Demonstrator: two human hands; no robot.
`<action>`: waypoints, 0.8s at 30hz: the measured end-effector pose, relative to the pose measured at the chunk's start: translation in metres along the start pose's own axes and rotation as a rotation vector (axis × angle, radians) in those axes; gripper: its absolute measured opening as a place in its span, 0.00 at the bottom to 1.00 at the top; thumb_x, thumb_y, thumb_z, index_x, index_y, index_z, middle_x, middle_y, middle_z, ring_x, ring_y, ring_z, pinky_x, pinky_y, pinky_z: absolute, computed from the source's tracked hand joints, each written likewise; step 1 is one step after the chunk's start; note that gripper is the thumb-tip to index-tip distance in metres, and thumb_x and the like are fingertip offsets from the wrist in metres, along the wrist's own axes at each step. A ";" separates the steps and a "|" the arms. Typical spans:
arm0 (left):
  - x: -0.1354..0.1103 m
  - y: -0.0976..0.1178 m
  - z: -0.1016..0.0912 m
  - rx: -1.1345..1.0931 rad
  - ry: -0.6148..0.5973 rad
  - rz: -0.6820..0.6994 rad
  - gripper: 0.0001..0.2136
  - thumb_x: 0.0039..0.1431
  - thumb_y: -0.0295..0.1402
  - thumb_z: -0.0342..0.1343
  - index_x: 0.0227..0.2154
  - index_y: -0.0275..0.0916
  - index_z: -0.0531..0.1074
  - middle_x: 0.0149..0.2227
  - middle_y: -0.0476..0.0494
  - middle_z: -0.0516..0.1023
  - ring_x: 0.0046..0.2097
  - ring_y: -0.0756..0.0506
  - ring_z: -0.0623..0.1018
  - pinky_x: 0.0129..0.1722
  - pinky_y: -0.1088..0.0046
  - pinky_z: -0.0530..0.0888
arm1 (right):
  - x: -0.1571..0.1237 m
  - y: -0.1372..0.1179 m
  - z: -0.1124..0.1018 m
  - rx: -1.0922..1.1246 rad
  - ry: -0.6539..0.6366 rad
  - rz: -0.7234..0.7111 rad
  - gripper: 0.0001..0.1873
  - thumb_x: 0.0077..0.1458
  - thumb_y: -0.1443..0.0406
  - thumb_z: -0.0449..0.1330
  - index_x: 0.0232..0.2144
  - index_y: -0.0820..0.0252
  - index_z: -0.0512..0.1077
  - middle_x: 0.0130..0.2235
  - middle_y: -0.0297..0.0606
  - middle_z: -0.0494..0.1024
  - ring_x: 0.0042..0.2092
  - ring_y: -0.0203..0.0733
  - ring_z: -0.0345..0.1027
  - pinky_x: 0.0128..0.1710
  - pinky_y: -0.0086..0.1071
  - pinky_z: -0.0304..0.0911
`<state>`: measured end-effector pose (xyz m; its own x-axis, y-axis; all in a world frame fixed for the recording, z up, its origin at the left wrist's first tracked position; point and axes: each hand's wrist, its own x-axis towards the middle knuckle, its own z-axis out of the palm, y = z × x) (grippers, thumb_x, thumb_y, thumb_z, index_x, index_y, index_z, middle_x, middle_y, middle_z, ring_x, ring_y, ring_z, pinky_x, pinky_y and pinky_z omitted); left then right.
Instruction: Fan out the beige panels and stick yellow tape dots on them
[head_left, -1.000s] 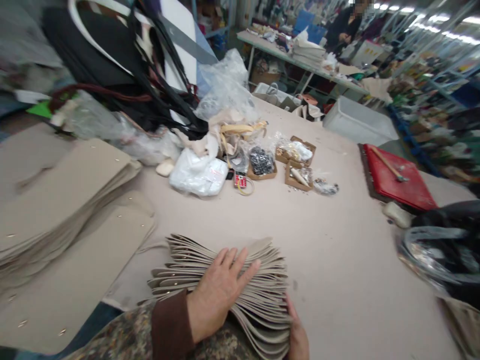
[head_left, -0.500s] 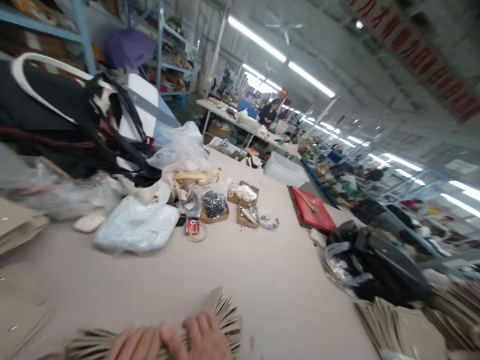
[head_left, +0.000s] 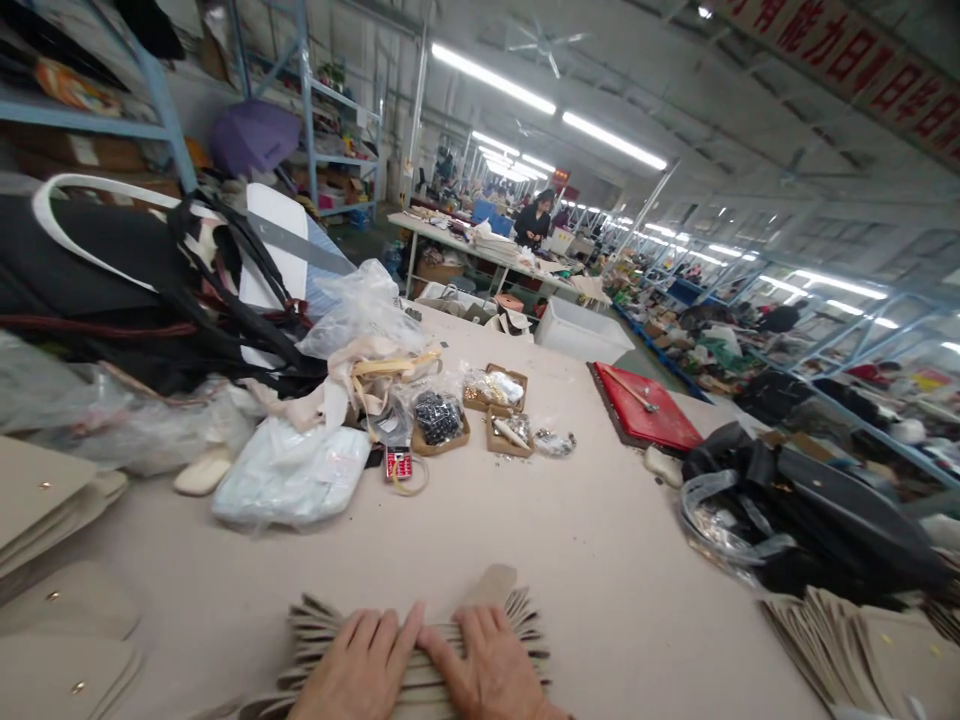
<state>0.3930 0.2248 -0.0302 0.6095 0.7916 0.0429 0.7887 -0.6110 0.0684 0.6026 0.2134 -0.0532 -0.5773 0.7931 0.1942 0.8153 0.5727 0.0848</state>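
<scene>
A stack of beige leather pieces (head_left: 420, 680) with fanned-out edges lies at the near edge of the table. Flat on top of it rests my left hand (head_left: 360, 660), fingers stretched forward. My right hand (head_left: 487, 655) presses on the same stack just beside it, fingers laid out and thumb close to the left hand. A rounded tab sticks up from the pile beyond my right fingers. The lower part of the stack is cut off by the frame.
More beige pieces with metal studs (head_left: 45, 640) lie at left, and another stack (head_left: 862, 640) at right. Beyond are a plastic-wrapped white bundle (head_left: 292, 475), small boxes of hardware (head_left: 439, 418), a hammer (head_left: 630, 388) on a red board (head_left: 667, 420), and a black bag (head_left: 847, 510). A person (head_left: 534, 220) stands far off.
Both hands and the stack now appear farther right in the view, and the whole scene has shifted as my head turned. The hands stay on the stack, with fingers more stretched out.
</scene>
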 end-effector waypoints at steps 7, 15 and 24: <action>0.168 0.015 -0.046 -0.103 -0.194 0.206 0.50 0.34 0.36 0.62 0.63 0.26 0.52 0.50 0.29 0.69 0.48 0.34 0.70 0.55 0.54 0.63 | 0.027 0.132 -0.059 0.118 -0.440 0.240 0.54 0.32 0.62 0.64 0.64 0.59 0.51 0.49 0.49 0.66 0.48 0.56 0.59 0.51 0.47 0.52; 0.310 0.001 -0.035 -0.055 -0.139 0.290 0.50 0.31 0.36 0.65 0.62 0.26 0.53 0.52 0.27 0.68 0.50 0.34 0.70 0.55 0.57 0.63 | 0.078 0.257 -0.048 0.036 -0.451 0.238 0.58 0.31 0.60 0.67 0.65 0.64 0.52 0.46 0.49 0.68 0.46 0.55 0.61 0.51 0.44 0.54; 0.361 -0.020 -0.034 -0.045 -0.167 0.269 0.55 0.30 0.34 0.71 0.64 0.31 0.50 0.55 0.27 0.67 0.54 0.31 0.69 0.55 0.53 0.64 | 0.108 0.297 -0.029 -0.004 -0.371 0.192 0.61 0.28 0.59 0.73 0.64 0.62 0.54 0.50 0.51 0.69 0.50 0.56 0.62 0.55 0.44 0.53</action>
<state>0.5944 0.5230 0.0180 0.8037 0.5868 -0.0985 0.5950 -0.7946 0.1208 0.7837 0.4631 0.0211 -0.3907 0.9068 -0.1586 0.9095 0.4068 0.0858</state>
